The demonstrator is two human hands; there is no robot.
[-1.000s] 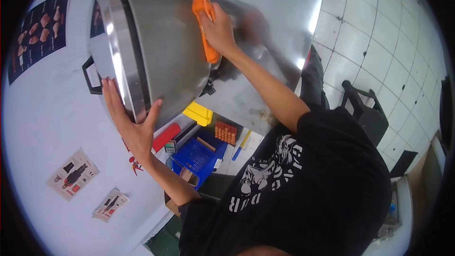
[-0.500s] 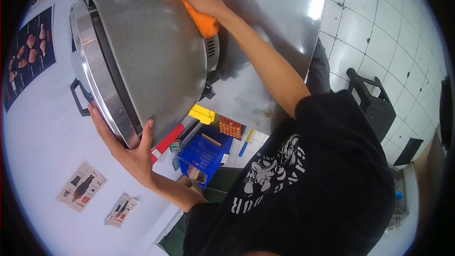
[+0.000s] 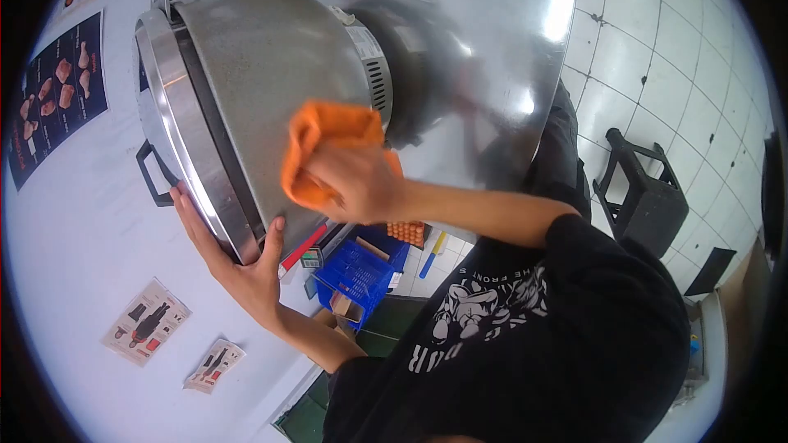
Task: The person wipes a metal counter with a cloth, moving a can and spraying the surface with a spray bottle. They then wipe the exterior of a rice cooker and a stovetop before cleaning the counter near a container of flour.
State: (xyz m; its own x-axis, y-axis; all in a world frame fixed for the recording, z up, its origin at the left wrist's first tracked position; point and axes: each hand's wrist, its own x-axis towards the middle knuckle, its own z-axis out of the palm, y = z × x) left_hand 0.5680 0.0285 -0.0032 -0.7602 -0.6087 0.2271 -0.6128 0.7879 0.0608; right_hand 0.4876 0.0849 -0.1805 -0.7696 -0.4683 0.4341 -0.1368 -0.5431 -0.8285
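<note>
A large grey metal vessel [image 3: 279,74] lies tilted on its side, with a shiny steel rim [image 3: 176,119], a black handle and a metal latch. My left hand [image 3: 246,275] grips the lower end of the rim, thumb on the vessel side and fingers along the outer side near the handle. Bunched in my right hand [image 3: 357,184] is an orange cloth [image 3: 341,123], held against or just over the lower part of the vessel's curved wall. Motion blurs my right hand, and its fingertips are partly hidden by the cloth.
The steel tabletop [image 3: 509,49] reflects the vessel. Below are a blue crate [image 3: 357,271], eggs [image 3: 405,234] and a blue-and-yellow knife [image 3: 432,256]. A black stool [image 3: 648,197] stands on the tiled floor [image 3: 689,74]. Posters [image 3: 61,94] are on the white surface at left.
My right hand has moved with the orange cloth from the vessel's upper base edge down to its lower wall. My left hand has stayed on the rim. The view has shifted slightly.
</note>
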